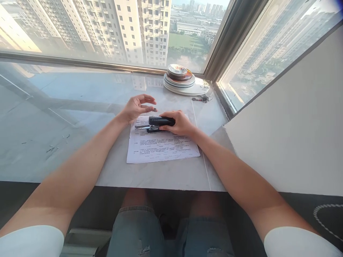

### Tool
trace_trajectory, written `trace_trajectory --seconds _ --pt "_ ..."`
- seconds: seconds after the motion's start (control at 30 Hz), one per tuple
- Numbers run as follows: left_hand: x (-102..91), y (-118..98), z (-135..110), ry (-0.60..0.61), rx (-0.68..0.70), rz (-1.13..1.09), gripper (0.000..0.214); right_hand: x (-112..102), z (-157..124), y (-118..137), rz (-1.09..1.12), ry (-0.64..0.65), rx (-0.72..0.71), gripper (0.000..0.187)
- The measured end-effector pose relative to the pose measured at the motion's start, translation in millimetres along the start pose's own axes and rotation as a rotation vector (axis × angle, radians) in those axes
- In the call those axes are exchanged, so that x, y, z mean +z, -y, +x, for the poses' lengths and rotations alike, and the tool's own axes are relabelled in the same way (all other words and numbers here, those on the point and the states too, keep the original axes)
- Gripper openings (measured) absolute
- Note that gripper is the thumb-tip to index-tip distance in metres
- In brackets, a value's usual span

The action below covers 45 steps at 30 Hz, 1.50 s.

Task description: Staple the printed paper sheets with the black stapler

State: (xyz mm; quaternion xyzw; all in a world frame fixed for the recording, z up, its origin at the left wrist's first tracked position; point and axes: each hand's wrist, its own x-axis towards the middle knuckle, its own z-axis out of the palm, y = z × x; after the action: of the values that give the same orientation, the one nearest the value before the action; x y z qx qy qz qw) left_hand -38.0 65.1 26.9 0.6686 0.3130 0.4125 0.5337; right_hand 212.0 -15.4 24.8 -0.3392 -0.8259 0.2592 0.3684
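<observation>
A black stapler (158, 123) lies swung apart on a sheet of printed paper (160, 146) on the marble sill. My right hand (179, 123) is closed round the stapler's upper arm from the right. A metal strip sticks out of the stapler to the left. My left hand (136, 107) hovers just left of and above the stapler, fingers curled loosely and apart, with thumb and forefinger near each other; it seems to hold nothing.
A stack of plates (182, 80) stands at the back right corner by the window frame, with a bunch of keys (202, 98) in front of it. Small loose staples (53, 146) lie scattered on the sill at left. A white wall borders the right.
</observation>
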Motion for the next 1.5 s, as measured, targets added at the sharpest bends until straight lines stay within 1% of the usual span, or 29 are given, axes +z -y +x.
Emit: trace_trajectory --seconds 0.13,0.17,0.33,0.53,0.67,0.73,0.77,0.8,0.87,0.93,0.97,1.0,1.03,1.07,1.1,1.17,1.27,1.33,1.37,1.47,1.5 --pt "4.3 -3 -2 0.042 0.042 0.062 0.062 0 3 4 0.005 -0.173 -0.052 0.043" --pt "5.1 -4 -2 0.042 0.056 0.065 0.063 0 4 5 0.008 -0.188 -0.066 0.041" --pt "7.2 -4 -1 0.026 0.107 0.06 0.062 1 3 7 0.038 -0.09 -0.069 0.034" --pt "7.7 -4 0 0.006 0.127 0.063 0.057 2 4 6 0.07 -0.088 -0.102 0.029" --pt "10.3 -6 -2 0.008 0.129 0.057 0.057 4 4 10 0.093 -0.1 -0.045 0.028" --pt "10.2 -5 -1 0.004 0.147 0.054 0.057 4 5 10 0.113 -0.143 -0.006 0.027" --pt "9.1 -4 0 -0.034 0.167 0.061 0.055 3 6 8 0.117 -0.177 0.021 0.028" --pt "6.9 -3 1 -0.108 0.189 0.08 0.05 0 6 4 0.112 -0.221 0.059 0.029" --pt "-0.6 1 4 -0.35 0.207 0.167 0.037 -8 7 -9 0.06 -0.358 0.172 0.03" --pt "-10.8 5 6 -0.608 0.157 0.321 0.025 -22 4 -27 -0.046 -0.55 0.327 0.027" --pt "-16.1 6 6 -0.7 0.118 0.41 0.02 -30 1 -38 -0.111 -0.656 0.407 0.023" --pt "-20.9 8 7 -0.759 0.082 0.496 0.018 -38 -3 -47 -0.167 -0.735 0.495 0.017" --pt "-24.8 10 7 -0.78 0.049 0.581 0.017 -45 -7 -56 -0.2 -0.794 0.577 0.012" --pt "-27.6 12 7 -0.768 0.02 0.662 0.018 -51 -11 -63 -0.224 -0.832 0.642 0.008" --pt "-29.3 13 7 -0.731 -0.008 0.739 0.02 -56 -15 -68 -0.248 -0.851 0.692 0.005" --pt "-29.7 18 7 -0.608 -0.075 0.879 0.027 -61 -20 -73 -0.287 -0.849 0.745 0.006" --pt "-26.8 24 8 -0.432 -0.171 1.003 0.039 -61 -23 -75 -0.303 -0.809 0.759 0.009" --pt "-25.5 26 9 -0.36 -0.192 1.04 0.043 -59 -22 -77 -0.262 -0.8 0.751 0.006" --pt "-25.4 27 8 -0.337 -0.189 1.054 0.042 -59 -21 -78 -0.224 -0.803 0.745 0.007" --pt "-26.1 27 7 -0.313 -0.161 1.078 0.037 -58 -19 -82 -0.105 -0.81 0.707 0.031" --pt "-26.3 26 6 -0.318 -0.153 1.079 0.035 -58 -18 -82 -0.089 -0.798 0.689 0.035"
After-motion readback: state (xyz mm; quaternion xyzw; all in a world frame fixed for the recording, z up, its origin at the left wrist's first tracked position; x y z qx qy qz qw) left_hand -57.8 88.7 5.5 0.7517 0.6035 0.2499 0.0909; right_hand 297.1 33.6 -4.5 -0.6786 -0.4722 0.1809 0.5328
